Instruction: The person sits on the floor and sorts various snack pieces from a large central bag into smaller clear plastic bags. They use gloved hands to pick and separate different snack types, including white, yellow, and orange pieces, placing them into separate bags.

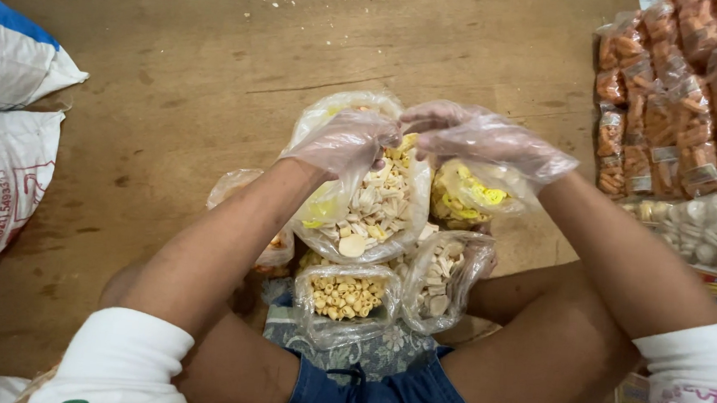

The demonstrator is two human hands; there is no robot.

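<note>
My left hand [347, 145] and my right hand [482, 140], both in thin clear plastic gloves, meet above a clear plastic bag of pale mixed crackers [374, 211]. Both hands pinch the bag's top edge near its mouth. A bag of yellow ring-shaped snacks [471, 196] lies just under my right hand. Closer to my lap sit a bag of small yellow tube snacks [346, 296] and a bag of beige pieces [445, 277]. Another partly hidden bag [239, 187] lies behind my left forearm.
I sit cross-legged on a brown wooden floor [217, 68]. Stacked packets of orange snacks [680, 97] and bags of white crackers [713, 227] fill the right side. Two large white sacks [2, 122] lie at the left edge.
</note>
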